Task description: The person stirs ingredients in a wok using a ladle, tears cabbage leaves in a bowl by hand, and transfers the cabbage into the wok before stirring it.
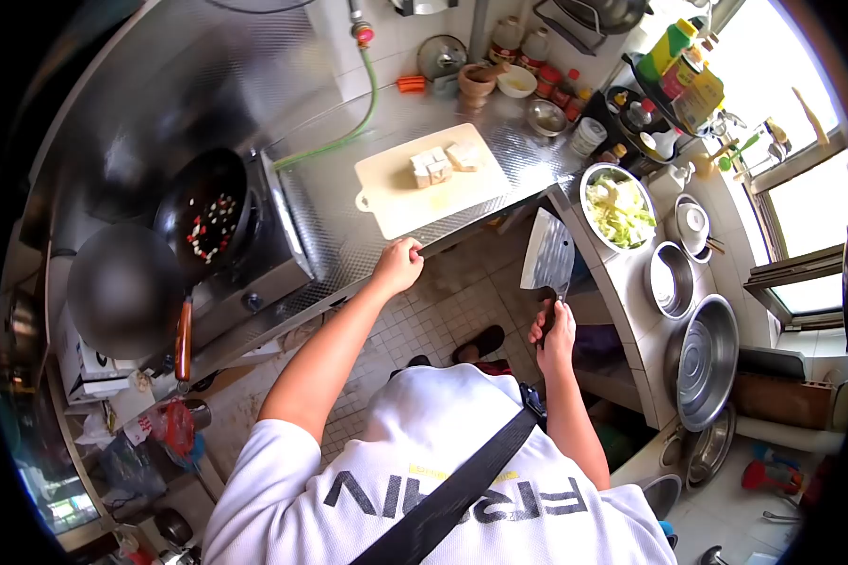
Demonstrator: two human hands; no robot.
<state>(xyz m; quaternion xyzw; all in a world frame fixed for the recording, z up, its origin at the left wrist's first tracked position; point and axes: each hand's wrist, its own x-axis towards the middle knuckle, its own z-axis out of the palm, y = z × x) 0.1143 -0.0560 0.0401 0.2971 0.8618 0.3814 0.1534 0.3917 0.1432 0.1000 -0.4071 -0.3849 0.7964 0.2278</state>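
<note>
My right hand (554,328) grips a cleaver (549,252) by its dark handle, its broad blade pointing up and away from me, over the floor beside the tiled counter. My left hand (400,266) is curled closed near the front edge of the steel counter (330,221), and nothing shows in its fingers. Just beyond it lies a cream cutting board (396,212). On the board are cut blocks of white tofu (432,168), with another piece (463,157) beside them.
At the left, a black wok (174,212) with chopped red and white bits sits on the stove, its wooden handle (184,344) sticking out towards me. On the right counter stand a bowl of cut cabbage (620,212) and metal basins (709,363). A green hose (349,132) crosses the steel counter.
</note>
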